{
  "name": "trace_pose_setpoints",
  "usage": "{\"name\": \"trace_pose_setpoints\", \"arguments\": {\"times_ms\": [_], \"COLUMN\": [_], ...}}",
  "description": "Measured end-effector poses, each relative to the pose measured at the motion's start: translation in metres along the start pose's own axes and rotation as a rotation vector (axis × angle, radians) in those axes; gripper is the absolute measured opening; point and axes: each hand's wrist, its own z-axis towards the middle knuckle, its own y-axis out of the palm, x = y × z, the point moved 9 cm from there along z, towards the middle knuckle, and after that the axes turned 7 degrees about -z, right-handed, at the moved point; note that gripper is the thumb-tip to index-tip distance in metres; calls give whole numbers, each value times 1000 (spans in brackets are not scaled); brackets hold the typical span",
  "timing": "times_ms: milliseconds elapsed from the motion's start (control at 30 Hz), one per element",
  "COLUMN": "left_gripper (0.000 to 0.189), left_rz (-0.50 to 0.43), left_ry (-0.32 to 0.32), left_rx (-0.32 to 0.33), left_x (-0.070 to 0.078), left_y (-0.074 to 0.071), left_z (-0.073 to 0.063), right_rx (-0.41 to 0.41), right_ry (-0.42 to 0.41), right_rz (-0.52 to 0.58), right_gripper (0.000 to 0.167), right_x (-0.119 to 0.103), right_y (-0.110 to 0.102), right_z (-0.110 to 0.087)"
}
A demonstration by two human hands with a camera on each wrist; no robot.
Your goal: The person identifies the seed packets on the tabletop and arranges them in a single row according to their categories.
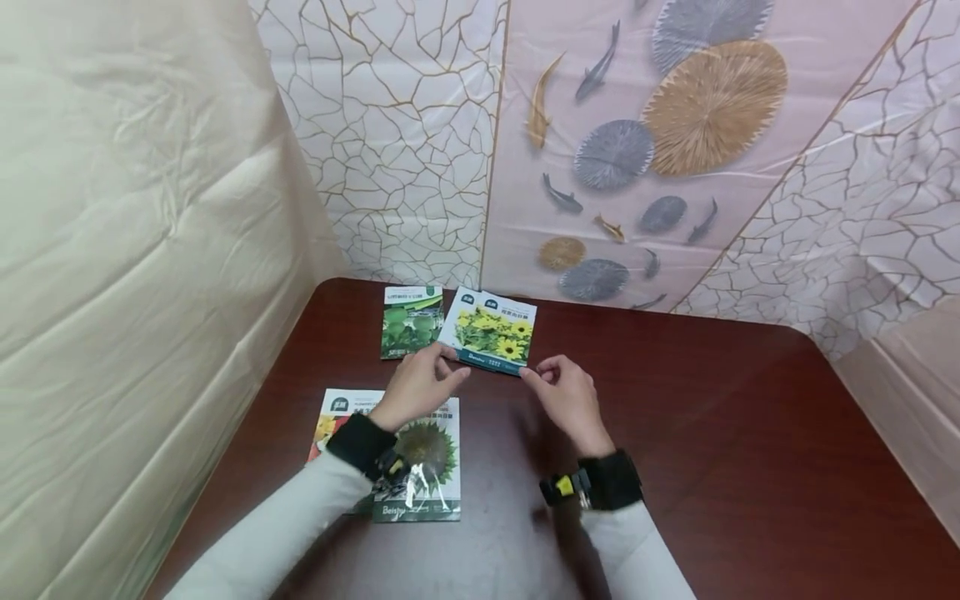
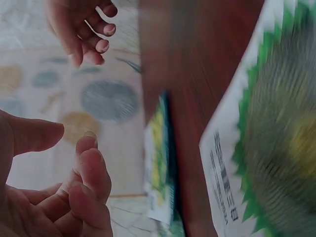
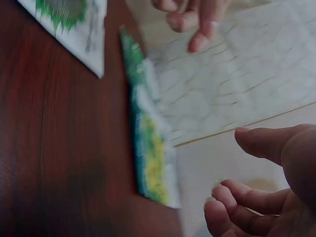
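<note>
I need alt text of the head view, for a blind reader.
Left hand and right hand are at the near corners of overlapping flat white packets printed with yellow flowers, on a red-brown table. A green-leaf packet lies left; nearer lie more white flower-printed packets.

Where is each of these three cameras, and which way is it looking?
Head: worn on the person's head, facing forward and down at the table and patterned backdrop; left hand, right hand, black wristbands and pale sleeves show.
Left wrist: worn there, looking past the left hand, lower left, its picture turned sideways; the right hand shows at the top.
Right wrist: worn there, looking past the right hand, lower right, also sideways; the left hand shows at the top.
Both wrist views share the yellow-flower packet.
</note>
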Motion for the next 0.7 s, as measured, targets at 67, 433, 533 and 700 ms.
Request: {"name": "trace_pose_setpoints", "arguments": {"times_ms": [67, 433, 533, 700], "left_gripper": [40, 37, 30, 36], "left_rz": [31, 315, 302, 289], "left_ry": [-32, -152, -185, -205], "left_rx": [-7, -55, -70, -71], "left_x": [-10, -38, -42, -49], "left_y": [4, 29, 33, 36], "left_z": [21, 87, 92, 99], "right_rx": [-64, -168, -176, -159], "right_ry": [40, 151, 160, 199], "right_rz": [-21, -124, -118, -124], "right_gripper": [43, 42, 53, 54], "right_x": [7, 25, 26, 27], "right_y": [13, 53, 60, 63], "right_z": [22, 79, 85, 88]}}
